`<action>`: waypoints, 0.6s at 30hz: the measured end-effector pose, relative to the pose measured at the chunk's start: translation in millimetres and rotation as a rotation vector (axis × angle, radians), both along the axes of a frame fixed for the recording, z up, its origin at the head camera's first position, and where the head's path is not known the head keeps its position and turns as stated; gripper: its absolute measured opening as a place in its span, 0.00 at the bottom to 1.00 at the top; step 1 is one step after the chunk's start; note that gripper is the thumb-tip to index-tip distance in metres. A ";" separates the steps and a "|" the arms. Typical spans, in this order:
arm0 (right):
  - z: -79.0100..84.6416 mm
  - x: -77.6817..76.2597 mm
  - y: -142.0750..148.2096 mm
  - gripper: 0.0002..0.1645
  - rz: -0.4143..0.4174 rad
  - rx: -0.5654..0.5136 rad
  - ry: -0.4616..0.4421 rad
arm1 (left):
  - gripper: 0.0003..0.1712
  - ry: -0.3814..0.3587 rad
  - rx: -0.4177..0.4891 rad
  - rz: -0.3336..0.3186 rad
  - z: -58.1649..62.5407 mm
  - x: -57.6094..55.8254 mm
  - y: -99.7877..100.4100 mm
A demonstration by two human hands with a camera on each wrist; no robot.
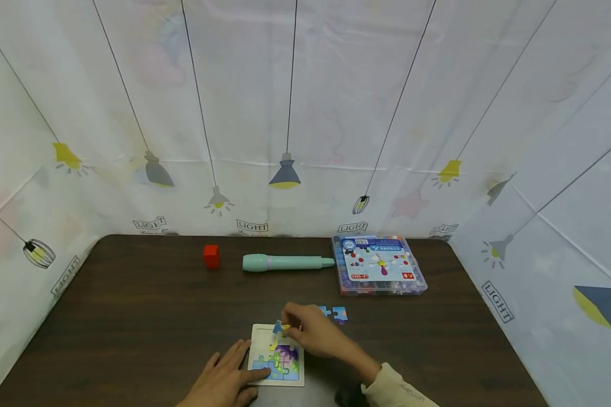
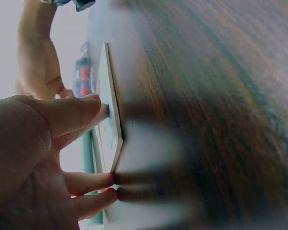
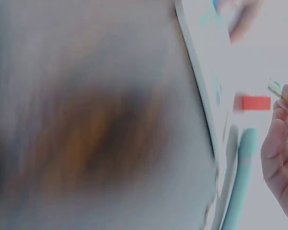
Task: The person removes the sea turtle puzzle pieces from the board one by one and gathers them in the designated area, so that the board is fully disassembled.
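Puzzle piece [image 1: 277, 327], blue/yellow, pinched betw. thumb & fingers of R hand [image 1: 315, 333], held up over far part of puzzle board [image 1: 258, 337]. Board part-filled, nr end mostly covered w/ pcs. L hand [image 1: 221, 377] spread, fingers apart, one digit rested on board's nr L area. Loose pieces [image 1: 339, 314] seen on worktop [image 1: 132, 316], just beyond R hand. Farther back, L to R: red cube [image 1: 211, 256], mint pen-shaped item [image 1: 287, 263], clear plastic box [image 1: 379, 265] w/ printed label.
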State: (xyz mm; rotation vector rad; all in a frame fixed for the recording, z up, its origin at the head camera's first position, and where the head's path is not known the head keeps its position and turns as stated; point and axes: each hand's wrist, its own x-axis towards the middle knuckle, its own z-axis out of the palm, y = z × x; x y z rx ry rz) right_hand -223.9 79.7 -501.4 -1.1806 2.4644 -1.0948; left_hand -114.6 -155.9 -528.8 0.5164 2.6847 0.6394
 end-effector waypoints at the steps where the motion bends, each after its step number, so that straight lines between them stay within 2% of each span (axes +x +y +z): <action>1: 0.9 -3.0 6.3 0.11 -0.027 -0.002 0.007 | 0.22 -0.002 -0.008 0.008 -0.3 1.2 -1.2; 4: 1.1 -10.5 22.3 0.12 -0.070 0.009 0.007 | 0.22 -0.008 -0.030 0.031 -1.7 5.1 -6.2; 10: -8.4 -13.3 33.0 0.12 0.021 0.081 -0.018 | 0.21 -0.039 -0.039 0.082 -2.2 10.2 -16.7; 13: -12.4 -10.2 31.0 0.13 0.020 0.130 0.015 | 0.21 -0.046 -0.041 0.097 -1.5 10.3 -19.4; 18: -11.7 -5.9 23.3 0.11 -0.043 0.224 0.111 | 0.20 -0.043 -0.046 0.104 1.5 11.5 -20.9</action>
